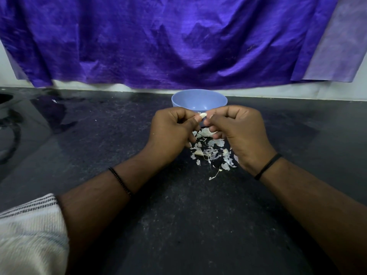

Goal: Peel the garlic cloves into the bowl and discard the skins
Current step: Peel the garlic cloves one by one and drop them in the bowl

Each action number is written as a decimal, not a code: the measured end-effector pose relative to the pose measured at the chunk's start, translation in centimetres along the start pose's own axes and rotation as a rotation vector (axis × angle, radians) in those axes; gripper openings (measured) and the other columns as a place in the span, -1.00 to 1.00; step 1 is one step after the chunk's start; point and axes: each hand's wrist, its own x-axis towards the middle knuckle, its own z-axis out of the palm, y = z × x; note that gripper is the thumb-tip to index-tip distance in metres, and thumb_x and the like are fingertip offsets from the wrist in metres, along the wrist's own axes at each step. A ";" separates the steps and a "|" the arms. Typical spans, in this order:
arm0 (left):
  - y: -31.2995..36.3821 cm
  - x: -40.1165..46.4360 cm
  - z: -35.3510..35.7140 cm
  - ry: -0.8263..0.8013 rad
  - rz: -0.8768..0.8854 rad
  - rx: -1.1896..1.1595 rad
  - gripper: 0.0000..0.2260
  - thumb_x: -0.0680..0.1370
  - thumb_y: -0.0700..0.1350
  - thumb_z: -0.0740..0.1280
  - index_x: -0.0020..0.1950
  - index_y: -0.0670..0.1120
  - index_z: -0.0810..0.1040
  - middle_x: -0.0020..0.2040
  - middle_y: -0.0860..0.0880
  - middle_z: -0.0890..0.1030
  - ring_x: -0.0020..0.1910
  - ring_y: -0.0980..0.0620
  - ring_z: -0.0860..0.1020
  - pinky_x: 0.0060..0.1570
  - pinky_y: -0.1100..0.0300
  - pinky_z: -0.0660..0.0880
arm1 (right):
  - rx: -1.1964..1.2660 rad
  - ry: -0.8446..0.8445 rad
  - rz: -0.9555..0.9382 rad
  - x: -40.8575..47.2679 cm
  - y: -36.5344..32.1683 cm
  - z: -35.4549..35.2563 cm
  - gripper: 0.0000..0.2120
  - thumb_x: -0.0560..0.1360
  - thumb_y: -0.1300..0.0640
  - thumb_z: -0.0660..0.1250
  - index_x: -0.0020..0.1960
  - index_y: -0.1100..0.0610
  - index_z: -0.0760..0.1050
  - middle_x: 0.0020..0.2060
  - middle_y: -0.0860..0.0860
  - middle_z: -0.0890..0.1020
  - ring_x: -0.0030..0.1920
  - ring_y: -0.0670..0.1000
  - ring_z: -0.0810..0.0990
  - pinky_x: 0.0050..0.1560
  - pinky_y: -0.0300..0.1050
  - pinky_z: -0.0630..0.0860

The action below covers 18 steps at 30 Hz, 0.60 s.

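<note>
Both hands meet over the dark counter [178, 225], pinching one pale clove [203, 115] between them. The left hand [172, 132] has its fingers curled, with thumb and forefinger closed on the clove's left end. The right hand [240, 132] is curled too, its fingertips [211, 116] nipping the clove's right end; so each grip is pressed onto the same clove, and the two nearly touch.

Just behind the grip stands the blue bowl [199, 100], upright, its near rim partly hidden by the knuckles. Whether anything lies in it cannot be told from here.

Directly below the grip and toward the person, a loose scatter of papery skins [213, 153] lies on the counter, spreading mostly under the right hand. Among them, below the left hand, lies a pale lump [199, 152] that may be another clove; it is hard to tell.

Each wrist wears a thin dark band. A striped white sleeve [29, 231] shows on the left arm. Far behind the bowl hangs a purple cloth [158, 40].
</note>
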 end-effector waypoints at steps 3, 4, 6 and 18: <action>-0.1 0.0 0.0 -0.012 0.004 0.013 -0.87 0.57 -0.24 0.40 -0.17 -0.13 0.66 -0.32 -0.10 0.64 -0.50 0.06 0.52 -0.53 0.23 0.44 | -0.004 0.010 -0.019 0.0 0.2 0.1 -0.96 0.47 0.35 0.43 -0.11 0.27 0.66 -0.31 0.05 0.71 -0.34 -0.13 0.58 -0.35 -0.25 0.51; -0.1 0.0 0.0 -0.014 0.001 0.017 -0.86 0.57 -0.24 0.40 -0.17 -0.13 0.66 -0.32 -0.09 0.64 -0.50 0.06 0.53 -0.53 0.22 0.44 | -0.005 0.015 -0.021 0.0 0.2 0.2 -0.95 0.46 0.36 0.43 -0.11 0.28 0.66 -0.31 0.04 0.71 -0.34 -0.13 0.58 -0.35 -0.25 0.51; -0.1 0.0 0.0 -0.018 -0.007 0.016 -0.86 0.58 -0.25 0.39 -0.17 -0.14 0.66 -0.33 -0.08 0.63 -0.50 0.06 0.53 -0.53 0.21 0.45 | -0.010 0.018 -0.026 0.0 0.2 0.3 -0.95 0.46 0.36 0.43 -0.11 0.28 0.65 -0.31 0.03 0.71 -0.34 -0.15 0.59 -0.35 -0.27 0.50; 0.5 -0.5 0.0 0.021 0.048 0.091 -0.88 0.55 -0.24 0.43 -0.18 -0.12 0.69 -0.34 -0.12 0.66 -0.47 0.00 0.59 -0.47 0.15 0.53 | -0.014 0.029 -0.099 -0.6 -0.3 0.7 -0.88 0.47 0.35 0.45 -0.18 0.16 0.64 -0.37 -0.07 0.69 -0.36 -0.22 0.61 -0.31 -0.40 0.47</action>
